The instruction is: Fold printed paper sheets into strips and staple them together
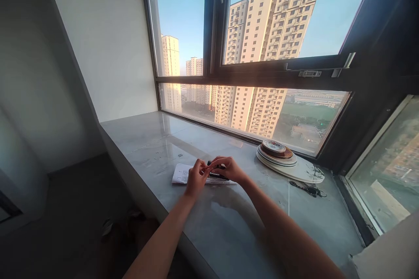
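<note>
My left hand [195,177] and my right hand [229,168] meet fingertip to fingertip over a folded sheet of printed paper [180,175] on the windowsill. Both are closed in a pinch. What sits between the fingers is small and mostly hidden. Below my right hand's fingers a slim black object [218,177] lies on the paper, partly covered. Another dark bit shows among the fingertips, but I cannot tell whether it belongs to the same object. Just beyond the paper is a small dark piece [180,155] on the sill.
Stacked plates and round mats [276,156] stand against the window at right, with keys [307,188] in front. Tiny bits [157,157] lie to the left. The marble-look sill [137,139] drops off along its left edge to a dark floor.
</note>
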`<state>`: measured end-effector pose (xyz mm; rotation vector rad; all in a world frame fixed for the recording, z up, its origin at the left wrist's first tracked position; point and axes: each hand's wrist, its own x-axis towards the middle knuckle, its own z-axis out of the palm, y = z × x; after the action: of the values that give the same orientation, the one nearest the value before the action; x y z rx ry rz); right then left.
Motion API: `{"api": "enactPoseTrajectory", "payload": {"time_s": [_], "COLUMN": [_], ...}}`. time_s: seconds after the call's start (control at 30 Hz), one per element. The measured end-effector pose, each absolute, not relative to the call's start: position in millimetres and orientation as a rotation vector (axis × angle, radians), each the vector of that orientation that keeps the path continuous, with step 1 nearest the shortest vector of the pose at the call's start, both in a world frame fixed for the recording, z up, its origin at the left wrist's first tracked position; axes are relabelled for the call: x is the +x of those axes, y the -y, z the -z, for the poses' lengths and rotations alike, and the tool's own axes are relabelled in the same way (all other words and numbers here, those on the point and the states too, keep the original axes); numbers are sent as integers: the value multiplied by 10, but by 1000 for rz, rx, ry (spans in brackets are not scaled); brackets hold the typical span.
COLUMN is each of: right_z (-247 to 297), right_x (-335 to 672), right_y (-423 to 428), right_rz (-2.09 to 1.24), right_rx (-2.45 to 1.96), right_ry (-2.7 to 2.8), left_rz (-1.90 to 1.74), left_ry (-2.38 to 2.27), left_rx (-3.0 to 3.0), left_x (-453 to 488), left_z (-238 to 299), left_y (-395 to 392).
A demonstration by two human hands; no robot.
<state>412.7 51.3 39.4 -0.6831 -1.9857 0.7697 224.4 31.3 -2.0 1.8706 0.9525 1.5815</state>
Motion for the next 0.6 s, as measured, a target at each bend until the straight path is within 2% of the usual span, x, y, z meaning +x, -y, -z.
{"api": "enactPoseTrajectory", "payload": {"time_s": [0.13,0.27,0.37,0.6], "right_z": [-277,27,216,367], "right_x": [4339,4761,4988,4953], "right_y": [-662,-838,-924,-1053], "right_rz": [-599,-315,-212,-65], "right_rx": [-888,-1356,-1586,-1686], "right_ry": [1761,1663,1680,1844], "left_rz": [-1724,-1926,-1726,-1232], "left_ry": [-1017,-1343,-1654,-1677], "left_rx": [1752,1597,1785,2078], "left_x": [2207,1904,1499,890], "left_z": [-63,-113,-139,-27], "left_y": [-255,-561,-1013,-1750]}}
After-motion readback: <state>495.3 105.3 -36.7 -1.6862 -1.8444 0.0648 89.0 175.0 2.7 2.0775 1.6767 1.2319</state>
